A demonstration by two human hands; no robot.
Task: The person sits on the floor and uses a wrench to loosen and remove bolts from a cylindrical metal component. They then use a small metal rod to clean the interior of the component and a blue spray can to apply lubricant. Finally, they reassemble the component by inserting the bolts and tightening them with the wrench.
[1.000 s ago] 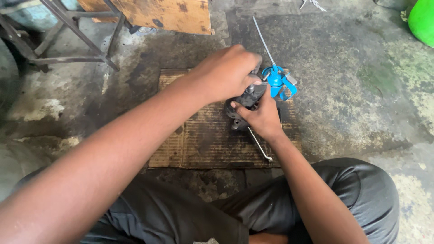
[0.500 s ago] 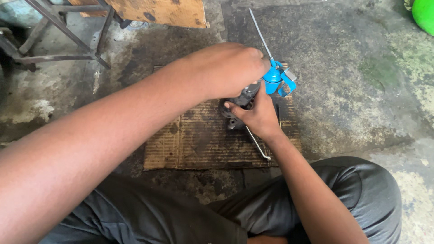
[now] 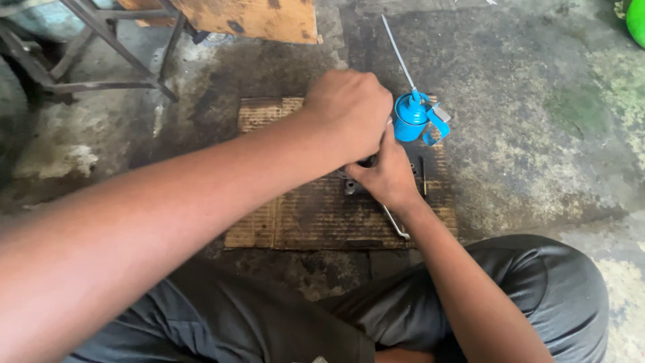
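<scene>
My left hand (image 3: 349, 111) is curled into a closed grip over a small dark metal part (image 3: 355, 181), hiding most of it. Just below, my right hand (image 3: 388, 176) grips the same part from the near side. The part rests on a piece of worn brown cardboard (image 3: 302, 208) laid on the concrete floor. A blue oil can (image 3: 411, 119) with a long thin spout (image 3: 398, 57) stands right behind my hands. A bent metal rod (image 3: 395, 225) pokes out from under my right wrist. What my left fingers hold cannot be seen.
A metal stand with angled legs (image 3: 101, 50) is at the far left, and a stained wooden board (image 3: 252, 19) lies behind the cardboard. A green object (image 3: 635, 20) sits at the top right corner. My crossed legs in dark trousers (image 3: 524, 282) fill the near floor.
My left hand has slid slightly left, uncovering more of the blue oil can. The right hand stays on the dark part.
</scene>
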